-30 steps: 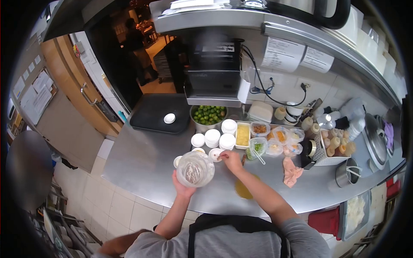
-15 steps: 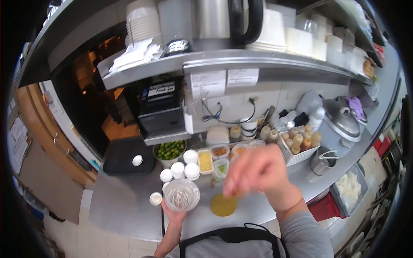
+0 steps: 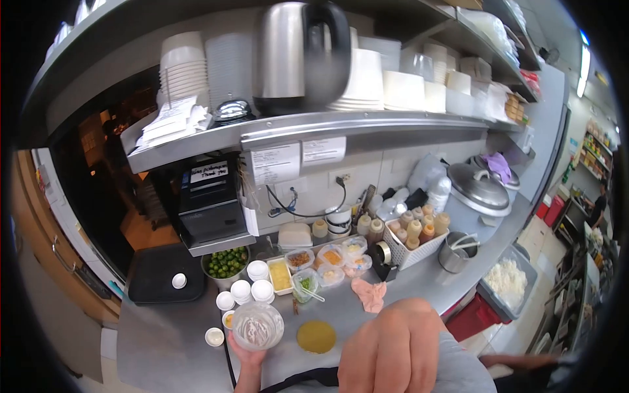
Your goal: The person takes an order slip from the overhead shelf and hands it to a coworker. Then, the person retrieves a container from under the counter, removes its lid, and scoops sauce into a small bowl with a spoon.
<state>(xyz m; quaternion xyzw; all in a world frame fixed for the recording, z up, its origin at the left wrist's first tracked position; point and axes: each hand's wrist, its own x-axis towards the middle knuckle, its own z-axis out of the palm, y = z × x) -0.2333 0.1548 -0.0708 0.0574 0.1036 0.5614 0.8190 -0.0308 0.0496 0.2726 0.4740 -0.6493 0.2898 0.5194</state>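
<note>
My left hand (image 3: 249, 355) grips a clear plastic tub (image 3: 257, 325) with whitish smears inside, tilted toward me over the steel counter. To its left stands a small white cup (image 3: 214, 336). Stacked white cups (image 3: 241, 291) and a cup with something yellow (image 3: 228, 319) are just behind. Close to the camera, my right hand (image 3: 395, 347) is closed with knuckles up; its fingertips are hidden. Between the hands a round gold disc (image 3: 316, 336) lies flat on the counter. A pink cloth (image 3: 369, 295) lies beyond my right hand.
Along the back are a pot of green citrus (image 3: 226, 263), open food tubs (image 3: 306, 281), a basket of sauce bottles (image 3: 416, 245) and a metal pot (image 3: 457, 254). An overhead shelf holds a kettle (image 3: 282, 56). Another person's arm (image 3: 524, 360) shows at lower right.
My right hand has come down and nearer to the camera, uncovering the pink cloth and food tubs. The view has turned right and up. My left hand still holds the tub.
</note>
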